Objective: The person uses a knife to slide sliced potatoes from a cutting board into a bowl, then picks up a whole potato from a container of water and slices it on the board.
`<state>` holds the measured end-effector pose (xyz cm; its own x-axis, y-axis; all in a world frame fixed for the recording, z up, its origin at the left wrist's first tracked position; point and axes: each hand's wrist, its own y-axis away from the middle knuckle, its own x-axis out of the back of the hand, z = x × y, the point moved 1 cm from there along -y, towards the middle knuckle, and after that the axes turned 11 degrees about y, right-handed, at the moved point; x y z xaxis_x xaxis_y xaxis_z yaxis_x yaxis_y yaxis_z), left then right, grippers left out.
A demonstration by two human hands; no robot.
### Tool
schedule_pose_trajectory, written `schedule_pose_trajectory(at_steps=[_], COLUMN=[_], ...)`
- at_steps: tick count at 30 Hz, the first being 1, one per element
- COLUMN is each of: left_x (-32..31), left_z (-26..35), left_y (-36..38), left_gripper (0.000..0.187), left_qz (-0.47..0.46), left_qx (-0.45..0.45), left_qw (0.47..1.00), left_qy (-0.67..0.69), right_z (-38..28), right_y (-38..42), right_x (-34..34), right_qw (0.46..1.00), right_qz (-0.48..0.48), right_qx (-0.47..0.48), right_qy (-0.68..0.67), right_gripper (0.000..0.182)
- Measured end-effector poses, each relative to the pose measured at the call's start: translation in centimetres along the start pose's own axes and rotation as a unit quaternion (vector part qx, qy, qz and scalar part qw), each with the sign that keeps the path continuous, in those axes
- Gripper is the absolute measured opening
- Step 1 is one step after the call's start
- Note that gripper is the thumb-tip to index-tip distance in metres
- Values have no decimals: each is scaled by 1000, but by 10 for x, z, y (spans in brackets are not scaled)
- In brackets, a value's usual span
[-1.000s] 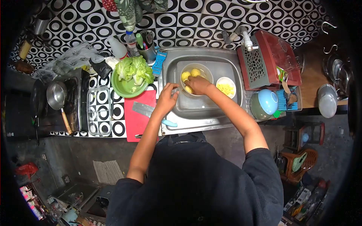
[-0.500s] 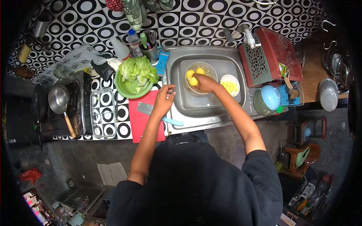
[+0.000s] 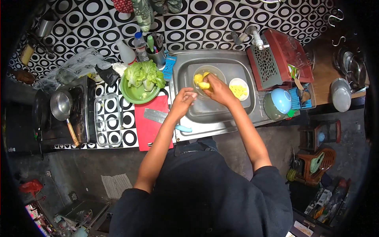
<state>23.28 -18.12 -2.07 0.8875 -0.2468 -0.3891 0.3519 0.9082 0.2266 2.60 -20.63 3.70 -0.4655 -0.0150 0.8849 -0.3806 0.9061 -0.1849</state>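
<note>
My right hand (image 3: 218, 89) grips a peeled yellow potato (image 3: 204, 85) above a clear bowl (image 3: 218, 71) that holds more yellow potatoes (image 3: 198, 78) in the steel sink (image 3: 237, 61). My left hand (image 3: 184, 99) hovers over the sink's left edge, fingers loosely curled, nothing visible in it. A small white bowl (image 3: 239, 89) of yellow cut pieces sits right of the clear bowl. A cleaver with a light blue handle (image 3: 160, 117) lies on a red cutting board (image 3: 149, 121) under my left forearm.
A green plate (image 3: 136, 94) with leafy greens (image 3: 144, 74) stands left of the sink. An empty glass dish (image 3: 106, 119), a stove with a ladle (image 3: 61, 106), a red dish rack (image 3: 276, 59) and a blue bowl (image 3: 282, 101) line the counter.
My right hand has lifted a potato out of the clear bowl. My left hand moved right, from the counter edge toward the sink. The camera view shifted slightly.
</note>
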Motion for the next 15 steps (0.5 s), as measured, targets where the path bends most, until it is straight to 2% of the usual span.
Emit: schedule_pose_trajectory(at_steps=[6, 9, 13, 15], left_x=[-26, -36, -39, -44], left_z=[20, 28, 24, 23], left_y=[-6, -9, -17, -22], left_gripper=[39, 40, 40, 40], left_qz=[-6, -3, -30, -35], left_qx=[50, 68, 57, 21], left_qw=[991, 993, 991, 994], left_qy=[127, 92, 120, 101], right_z=[-26, -23, -12, -5], right_y=[8, 14, 21, 24], right_x=[13, 16, 21, 23], right_qw=[998, 998, 998, 994], right_qz=[52, 47, 46, 36], right_qx=[34, 32, 27, 7], right_qy=[23, 12, -46, -98], right_gripper=[39, 40, 42, 43])
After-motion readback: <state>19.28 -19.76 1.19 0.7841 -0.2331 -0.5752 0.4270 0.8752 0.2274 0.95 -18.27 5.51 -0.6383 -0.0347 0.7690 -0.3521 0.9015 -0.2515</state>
